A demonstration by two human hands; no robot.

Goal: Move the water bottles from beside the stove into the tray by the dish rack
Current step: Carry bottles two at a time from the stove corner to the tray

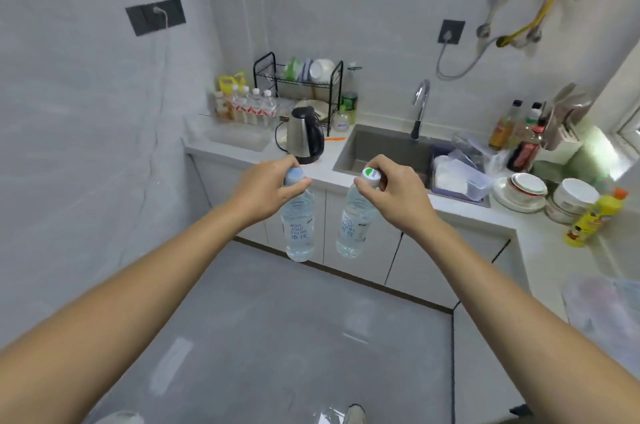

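Observation:
My left hand (pixel 263 188) grips a clear water bottle (pixel 298 226) by its pale blue cap, and the bottle hangs upright over the floor. In my right hand (pixel 391 190) a second clear water bottle (pixel 355 226) hangs by its white and green cap. Both bottles are in front of the counter, below its edge. On the far left of the counter a clear tray (pixel 239 139) lies in front of several bottles with red labels (pixel 254 107), left of the black dish rack (pixel 299 84).
A steel kettle (pixel 304 133) stands on the counter just behind my left hand. The sink (pixel 381 150) with its tap (pixel 420 105) is to the right, then a plastic container (pixel 457 178), stacked plates and bowls (pixel 526 190), sauce bottles (pixel 519 133) and a yellow bottle (pixel 594 219).

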